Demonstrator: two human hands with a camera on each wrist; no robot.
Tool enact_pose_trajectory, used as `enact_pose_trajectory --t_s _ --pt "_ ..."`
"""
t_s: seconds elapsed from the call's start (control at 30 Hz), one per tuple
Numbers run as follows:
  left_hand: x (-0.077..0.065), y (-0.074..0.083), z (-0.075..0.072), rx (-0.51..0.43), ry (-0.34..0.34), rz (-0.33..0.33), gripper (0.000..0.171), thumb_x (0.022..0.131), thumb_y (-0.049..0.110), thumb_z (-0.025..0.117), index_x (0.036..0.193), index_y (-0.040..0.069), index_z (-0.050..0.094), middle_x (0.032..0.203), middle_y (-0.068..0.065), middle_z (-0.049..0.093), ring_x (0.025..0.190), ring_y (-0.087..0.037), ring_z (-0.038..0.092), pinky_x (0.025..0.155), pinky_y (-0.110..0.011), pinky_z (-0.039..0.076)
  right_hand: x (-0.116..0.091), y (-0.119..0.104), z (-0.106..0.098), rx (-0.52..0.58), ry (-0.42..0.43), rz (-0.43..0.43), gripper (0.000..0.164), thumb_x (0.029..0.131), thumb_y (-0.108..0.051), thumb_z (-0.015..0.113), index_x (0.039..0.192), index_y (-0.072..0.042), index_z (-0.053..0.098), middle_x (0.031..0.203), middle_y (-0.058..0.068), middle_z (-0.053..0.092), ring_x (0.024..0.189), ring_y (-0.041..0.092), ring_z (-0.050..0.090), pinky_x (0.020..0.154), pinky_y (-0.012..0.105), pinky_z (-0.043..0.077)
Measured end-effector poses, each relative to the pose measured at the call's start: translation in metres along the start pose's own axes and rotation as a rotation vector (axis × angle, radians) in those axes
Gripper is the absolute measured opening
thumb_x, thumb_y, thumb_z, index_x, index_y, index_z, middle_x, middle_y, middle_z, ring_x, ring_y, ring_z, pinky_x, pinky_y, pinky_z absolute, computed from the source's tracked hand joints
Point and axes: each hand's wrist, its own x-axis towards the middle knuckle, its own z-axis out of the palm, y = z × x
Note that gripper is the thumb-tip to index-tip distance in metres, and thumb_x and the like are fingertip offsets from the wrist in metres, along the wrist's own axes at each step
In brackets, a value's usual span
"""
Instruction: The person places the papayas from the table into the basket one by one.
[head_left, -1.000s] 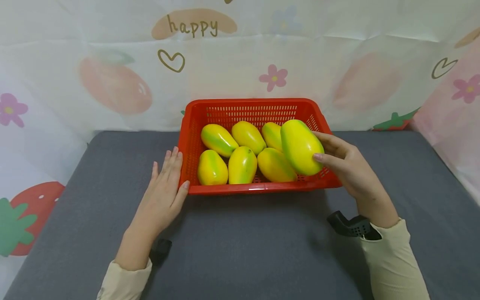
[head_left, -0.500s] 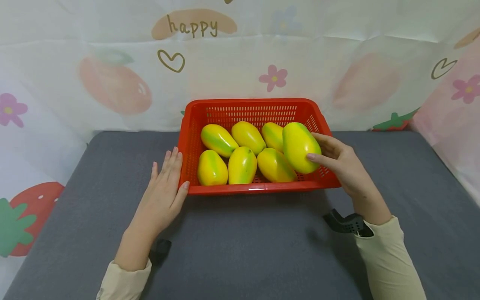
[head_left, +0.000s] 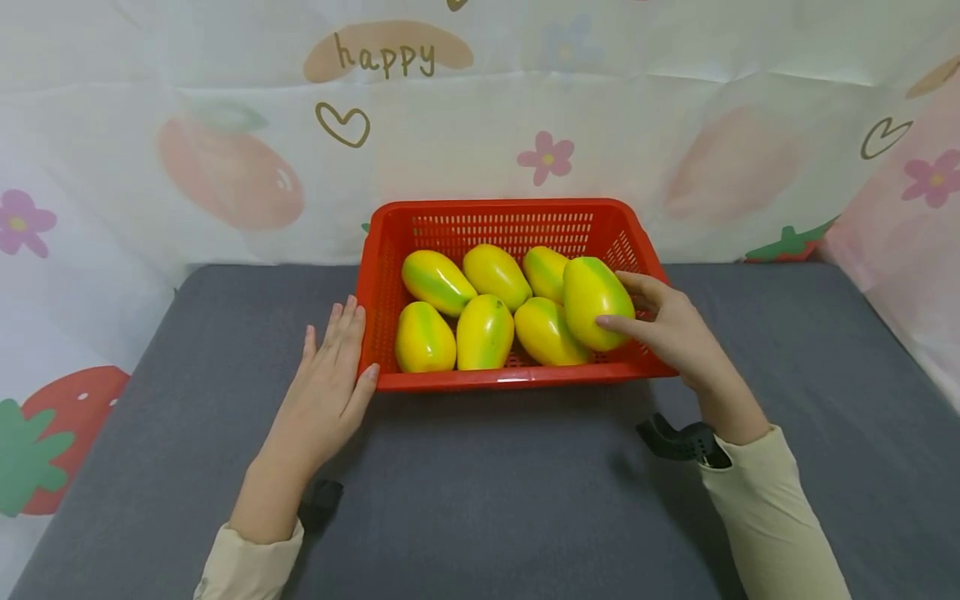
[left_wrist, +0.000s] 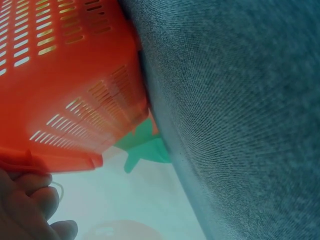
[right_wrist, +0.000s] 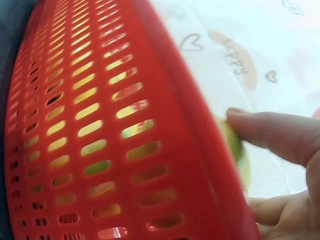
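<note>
The red plastic basket (head_left: pixel 480 381) stands on the grey cloth and contains several yellow-green papayas (head_left: pixel 484 333) in two rough rows. My right hand (head_left: pixel 678 333) holds another papaya (head_left: pixel 595 298) at the basket's right end, its thumb across the near side. This papaya overlaps its neighbours, and whether it touches the basket floor I cannot tell. In the right wrist view, the basket wall (right_wrist: pixel 100 110) hides most of the held papaya (right_wrist: pixel 232 142). Straight-fingered, my left hand (head_left: pixel 322 387) rests against the basket's left rim; its fingers (left_wrist: pixel 45 200) show by the rim in the left wrist view.
Grey cloth (head_left: pixel 487 492) covers the table, which extends in front of the basket and to both sides. Behind the basket hangs a patterned white backdrop (head_left: pixel 450 125) close to its far rim. A dark wrist device (head_left: pixel 682 440) sits below my right hand.
My right hand has moved down and slightly left with the papaya, bringing it lower into the right end of the basket. The left hand and the basket have stayed put.
</note>
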Motion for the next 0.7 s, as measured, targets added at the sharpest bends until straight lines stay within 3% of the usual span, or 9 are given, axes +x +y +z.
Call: enact_pose_trajectory --t_s 0.13,0.4,0.7 --pt "0.0003 0.0002 -0.0001 -0.002 0.000 0.003 0.069 0.096 0.027 0.046 0.150 0.000 0.012 0.157 -0.014 0.010 0.144 -0.029 0.007 0.113 -0.053 0.004 0.0027 -0.0024 0.0003 -0.085 -0.020 0.029 0.085 0.083 -0.044 0.069 0.148 -0.006 0.028 0.135 0.017 0.046 0.116 0.032 0.046 0.086 0.042 0.047" --pt "0.0009 0.0006 0.0001 -0.003 -0.001 0.002 0.069 0.096 0.027 0.045 0.150 0.000 0.013 0.156 -0.015 0.011 0.144 -0.029 0.007 0.113 -0.054 0.004 0.0033 -0.0062 -0.0020 -0.141 -0.033 0.043 0.086 0.083 -0.043 0.069 0.148 -0.004 0.027 0.135 0.019 0.046 0.117 0.033 0.045 0.094 0.049 0.044" --pt "0.0002 0.0012 -0.0005 -0.006 -0.010 -0.007 0.070 0.096 0.027 0.046 0.150 -0.001 0.012 0.156 -0.016 0.011 0.143 -0.030 0.007 0.112 -0.054 0.005 0.0014 -0.0102 -0.0050 -0.242 -0.028 0.004 0.084 0.084 -0.037 0.069 0.147 0.000 0.028 0.138 0.021 0.043 0.114 0.034 0.046 0.094 0.050 0.043"
